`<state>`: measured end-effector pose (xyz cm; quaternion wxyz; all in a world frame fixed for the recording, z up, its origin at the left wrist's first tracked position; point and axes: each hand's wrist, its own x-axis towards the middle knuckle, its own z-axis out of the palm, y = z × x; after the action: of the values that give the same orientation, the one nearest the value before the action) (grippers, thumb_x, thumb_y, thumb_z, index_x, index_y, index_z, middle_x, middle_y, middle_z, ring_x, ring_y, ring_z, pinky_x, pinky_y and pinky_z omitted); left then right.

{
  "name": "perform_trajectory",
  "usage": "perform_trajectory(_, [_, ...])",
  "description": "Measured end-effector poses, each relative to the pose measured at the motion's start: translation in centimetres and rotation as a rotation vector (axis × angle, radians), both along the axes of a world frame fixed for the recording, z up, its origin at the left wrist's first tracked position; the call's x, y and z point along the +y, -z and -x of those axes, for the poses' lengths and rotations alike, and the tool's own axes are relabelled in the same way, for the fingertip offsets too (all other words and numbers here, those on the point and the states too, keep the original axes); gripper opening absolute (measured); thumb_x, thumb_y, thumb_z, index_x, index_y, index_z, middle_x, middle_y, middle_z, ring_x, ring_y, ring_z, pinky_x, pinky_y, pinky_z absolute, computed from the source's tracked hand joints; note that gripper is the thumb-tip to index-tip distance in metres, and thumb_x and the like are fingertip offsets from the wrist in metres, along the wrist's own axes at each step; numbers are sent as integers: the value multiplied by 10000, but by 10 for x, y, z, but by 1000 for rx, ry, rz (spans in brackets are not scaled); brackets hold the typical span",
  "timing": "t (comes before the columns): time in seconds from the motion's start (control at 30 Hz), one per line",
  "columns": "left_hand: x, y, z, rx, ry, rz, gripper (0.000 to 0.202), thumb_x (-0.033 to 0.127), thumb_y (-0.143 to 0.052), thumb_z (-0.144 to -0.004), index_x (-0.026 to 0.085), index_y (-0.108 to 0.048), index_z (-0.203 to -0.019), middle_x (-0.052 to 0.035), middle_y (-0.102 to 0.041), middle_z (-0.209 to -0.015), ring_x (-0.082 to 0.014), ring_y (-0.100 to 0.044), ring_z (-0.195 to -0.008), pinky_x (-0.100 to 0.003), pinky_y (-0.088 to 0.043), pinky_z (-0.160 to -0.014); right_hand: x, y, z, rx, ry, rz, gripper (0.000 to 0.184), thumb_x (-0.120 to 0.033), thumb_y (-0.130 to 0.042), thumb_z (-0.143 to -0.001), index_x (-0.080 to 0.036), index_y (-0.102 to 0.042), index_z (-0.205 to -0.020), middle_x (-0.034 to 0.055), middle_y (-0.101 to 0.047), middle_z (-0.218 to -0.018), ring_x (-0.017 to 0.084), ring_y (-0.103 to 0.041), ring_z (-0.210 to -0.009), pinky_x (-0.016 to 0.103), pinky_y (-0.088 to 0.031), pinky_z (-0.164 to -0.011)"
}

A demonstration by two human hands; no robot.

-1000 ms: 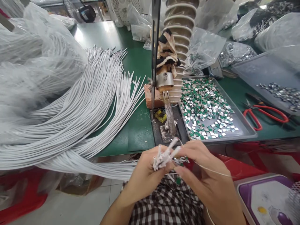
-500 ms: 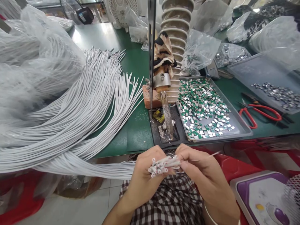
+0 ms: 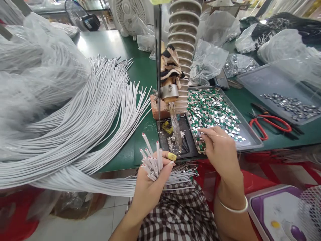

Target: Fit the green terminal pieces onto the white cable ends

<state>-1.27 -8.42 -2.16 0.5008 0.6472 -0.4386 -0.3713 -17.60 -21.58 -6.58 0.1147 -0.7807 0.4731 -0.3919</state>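
My left hand (image 3: 150,182) is closed round a small bunch of white cables (image 3: 150,157), whose cut ends point up just in front of the table edge. My right hand (image 3: 219,149) reaches over the near rim of a grey metal tray (image 3: 250,142), fingers curled down among several small green and silver clips (image 3: 213,108); what they pinch is hidden. A press tool (image 3: 173,113) on a black base stands between my hands. More finished cables lie across my lap.
A large fan of white cables (image 3: 82,120) covers the green table (image 3: 140,70) at left, beside plastic bags. Red-handled pliers (image 3: 272,122) and a second tray (image 3: 288,93) of clips lie at right. A ribbed column (image 3: 184,30) and a fan stand behind.
My hands have parted. The right hand let go of the cable bunch and moved up to the clip tray. The left hand turned the cable ends upward.
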Motion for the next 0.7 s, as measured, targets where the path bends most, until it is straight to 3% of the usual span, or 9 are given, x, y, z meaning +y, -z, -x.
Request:
perform_trajectory(0.1, [-5, -2, 1, 43, -34, -8, 315, 393, -590, -892, 112, -646, -761, -104, -662, -985, -139, -630, -947, -229, -497, -834, 19, -16, -1, -318, -65, -138, 117, -249, -630, -857, -153, -693, -836, 10, -675, -739, 71, -620, -623, 182, -493, -582])
perform_trajectory(0.17, [-9, -5, 2, 43, -10, -11, 313, 383, -584, -893, 110, -641, -752, -106, -669, -969, -147, -642, -935, -223, -502, -774, 35, -24, -6, -572, -140, -298, 68, -218, -659, -833, -151, -669, -834, -24, -626, -618, 41, -581, -501, 119, -473, -477])
perform_trajectory(0.23, [-13, -8, 3, 13, 19, -6, 301, 352, -569, -902, 111, -641, -738, -100, -685, -968, -133, -647, -914, -197, -494, -723, 50, -29, -13, -726, -224, -396, 53, -156, -634, -842, -168, -659, -888, -42, -637, -619, 39, -616, -513, 84, -512, -501])
perform_trajectory(0.37, [-17, -12, 6, -49, 35, 39, 256, 275, -564, -905, 110, -658, -732, -56, -702, -893, -84, -649, -830, -159, -504, -763, 66, -26, -25, -803, -294, -411, 98, -79, -682, -773, -146, -652, -839, -6, -702, -760, 84, -691, -625, 97, -586, -617])
perform_trajectory(0.7, [-20, -18, 8, -143, 32, 70, 239, 236, -582, -879, 102, -674, -703, -37, -708, -808, -60, -658, -764, -108, -514, -725, 69, -22, -30, -834, -264, -350, 209, -2, -652, -764, -181, -636, -872, -48, -688, -780, 56, -689, -640, 83, -584, -617])
